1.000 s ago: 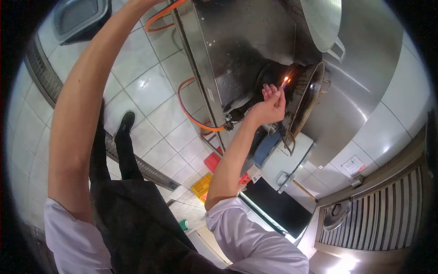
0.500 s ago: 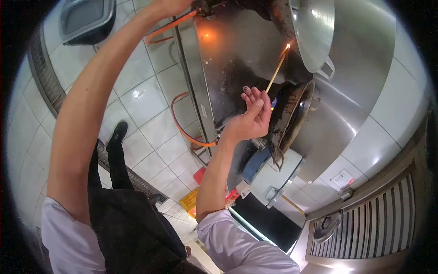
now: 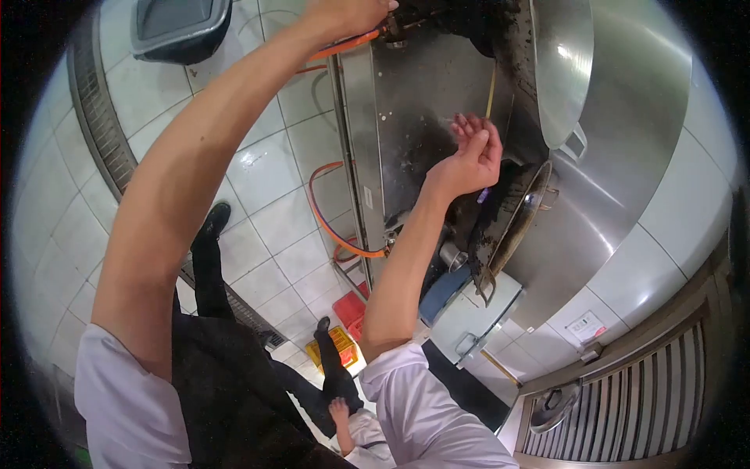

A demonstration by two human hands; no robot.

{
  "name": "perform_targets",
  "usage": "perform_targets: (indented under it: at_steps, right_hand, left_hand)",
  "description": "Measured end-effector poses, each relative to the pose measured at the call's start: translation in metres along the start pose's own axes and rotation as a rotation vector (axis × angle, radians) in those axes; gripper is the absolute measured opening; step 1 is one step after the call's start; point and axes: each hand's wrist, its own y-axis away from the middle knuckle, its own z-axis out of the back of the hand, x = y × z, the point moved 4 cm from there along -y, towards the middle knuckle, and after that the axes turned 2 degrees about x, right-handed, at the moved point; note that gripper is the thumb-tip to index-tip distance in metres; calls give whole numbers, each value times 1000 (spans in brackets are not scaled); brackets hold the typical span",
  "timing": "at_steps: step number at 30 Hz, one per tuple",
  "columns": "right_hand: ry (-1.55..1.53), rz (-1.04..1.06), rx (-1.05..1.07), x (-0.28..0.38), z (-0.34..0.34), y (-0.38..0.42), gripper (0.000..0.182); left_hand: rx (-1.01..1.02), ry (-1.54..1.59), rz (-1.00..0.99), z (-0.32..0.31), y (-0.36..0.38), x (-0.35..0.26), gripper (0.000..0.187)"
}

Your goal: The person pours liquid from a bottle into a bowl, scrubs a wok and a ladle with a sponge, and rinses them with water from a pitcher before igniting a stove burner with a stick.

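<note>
My right hand (image 3: 473, 160) pinches a thin wooden stick (image 3: 491, 94) between thumb and fingers. The stick's far end reaches into the dark space beside a large, blackened wok (image 3: 564, 70); no flame shows on it. At the top edge my left hand (image 3: 351, 16) is beside a gas valve (image 3: 396, 30) with an orange hose (image 3: 344, 45). Its fingers are mostly cut off by the frame. Below my right hand, a second sooty wok (image 3: 519, 223) rests tilted in view, with a small bluish-violet glow (image 3: 483, 195) beside it.
A steel stove front (image 3: 414, 102) runs beside my arms. Another orange hose (image 3: 320, 207) loops from it. A grey bin (image 3: 181, 31) stands on the tiled floor (image 3: 258, 164). Another person's hand (image 3: 338, 410) and dark-trousered leg show low in view, near a yellow crate (image 3: 332, 349).
The flame on the stick's tip and its orange reflection no longer show. My right hand has moved up, pushing the stick further in beside the wok. Another person has come into view.
</note>
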Motion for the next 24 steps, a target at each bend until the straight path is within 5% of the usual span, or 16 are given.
perform_targets:
  at_steps: [9,24]
  right_hand:
    - [-71,-122,36,-13,-7,-22,18]
    - [-317,-285,-19,-27,-2,-40,29]
  left_hand:
    - [-35,-92,73,12,5,-10,50]
    - [-70,-78,12,12,10,-1,48]
